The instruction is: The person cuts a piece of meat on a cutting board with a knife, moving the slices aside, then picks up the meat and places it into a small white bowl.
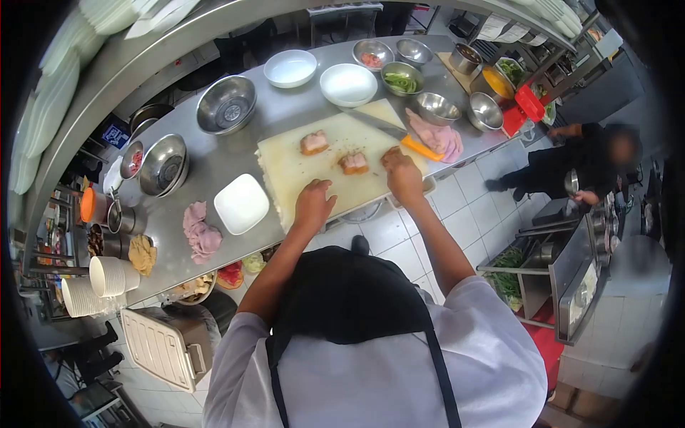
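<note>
My left hand (315,205) hovers at the near edge of the white cutting board (289,187), fingers apart and holding nothing. My right hand (404,177) is closed on a browned piece of meat (390,155) at the board's right side; the fingers partly hide it. Two other pieces with pale tops and brown sides, a left piece of meat (314,143) and a middle piece of meat (352,163), sit on the board among dark crumbs. A knife (376,123) with an orange handle (421,148) lies across the far right of the board, beside a pink cloth (437,135).
A square white plate (241,205) and another pink cloth (201,232) lie left of the board. White bowls (348,84) and steel bowls (227,105) stand behind it. A bowl of green slices (402,79) is at the back. A person (585,157) in dark clothes stands to the right.
</note>
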Action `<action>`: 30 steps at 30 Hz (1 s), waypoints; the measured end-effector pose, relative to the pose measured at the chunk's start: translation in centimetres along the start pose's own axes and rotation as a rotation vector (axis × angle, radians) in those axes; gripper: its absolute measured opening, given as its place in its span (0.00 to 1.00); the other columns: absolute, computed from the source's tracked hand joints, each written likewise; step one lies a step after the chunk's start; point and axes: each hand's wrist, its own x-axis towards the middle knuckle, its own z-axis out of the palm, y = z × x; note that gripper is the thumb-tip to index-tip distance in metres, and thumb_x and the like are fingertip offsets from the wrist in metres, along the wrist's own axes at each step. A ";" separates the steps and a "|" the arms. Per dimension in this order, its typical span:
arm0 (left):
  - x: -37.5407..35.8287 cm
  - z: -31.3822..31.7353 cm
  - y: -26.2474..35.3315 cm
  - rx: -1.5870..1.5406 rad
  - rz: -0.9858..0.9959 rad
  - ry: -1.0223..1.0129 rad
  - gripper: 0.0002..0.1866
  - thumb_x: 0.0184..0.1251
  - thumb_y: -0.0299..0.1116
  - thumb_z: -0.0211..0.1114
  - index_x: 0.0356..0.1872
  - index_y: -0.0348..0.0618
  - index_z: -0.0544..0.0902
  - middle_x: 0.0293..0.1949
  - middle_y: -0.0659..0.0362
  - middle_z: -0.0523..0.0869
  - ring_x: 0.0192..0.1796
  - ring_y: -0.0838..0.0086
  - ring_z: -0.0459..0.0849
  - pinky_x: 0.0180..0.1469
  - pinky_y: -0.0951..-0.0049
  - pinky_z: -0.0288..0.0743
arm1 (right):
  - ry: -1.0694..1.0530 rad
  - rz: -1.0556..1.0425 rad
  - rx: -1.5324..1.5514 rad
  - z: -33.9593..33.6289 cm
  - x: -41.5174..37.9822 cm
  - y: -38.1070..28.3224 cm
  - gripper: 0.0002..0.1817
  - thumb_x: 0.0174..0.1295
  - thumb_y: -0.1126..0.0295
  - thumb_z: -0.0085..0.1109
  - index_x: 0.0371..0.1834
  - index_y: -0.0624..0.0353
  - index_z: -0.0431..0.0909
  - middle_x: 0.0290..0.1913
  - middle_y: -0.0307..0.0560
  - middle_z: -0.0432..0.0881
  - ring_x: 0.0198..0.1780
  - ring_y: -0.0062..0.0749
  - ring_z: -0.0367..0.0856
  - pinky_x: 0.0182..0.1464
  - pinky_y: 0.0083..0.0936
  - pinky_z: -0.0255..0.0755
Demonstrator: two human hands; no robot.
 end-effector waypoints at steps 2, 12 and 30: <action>1.7 1.5 1.6 -0.036 -0.025 -0.010 0.19 0.61 0.29 0.77 0.54 0.40 0.88 0.44 0.49 0.90 0.46 0.53 0.90 0.51 0.56 0.85 | 0.014 0.007 -0.039 -0.9 1.0 2.3 0.18 0.58 0.81 0.64 0.52 0.62 0.85 0.52 0.58 0.89 0.57 0.56 0.86 0.58 0.46 0.82; 9.7 11.0 10.8 0.020 -0.175 -0.149 0.17 0.60 0.30 0.77 0.47 0.35 0.84 0.43 0.43 0.88 0.47 0.48 0.90 0.50 0.51 0.86 | -0.118 -0.210 0.160 -1.2 2.9 10.4 0.29 0.58 0.80 0.65 0.67 0.61 0.79 0.62 0.64 0.84 0.63 0.61 0.83 0.65 0.48 0.79; 9.8 9.5 10.6 0.079 -0.165 0.213 0.27 0.52 0.24 0.80 0.57 0.41 0.88 0.49 0.47 0.86 0.50 0.49 0.89 0.53 0.53 0.85 | -0.045 -0.161 0.586 2.7 3.1 6.8 0.33 0.57 0.79 0.72 0.69 0.64 0.78 0.57 0.64 0.83 0.58 0.63 0.84 0.61 0.48 0.80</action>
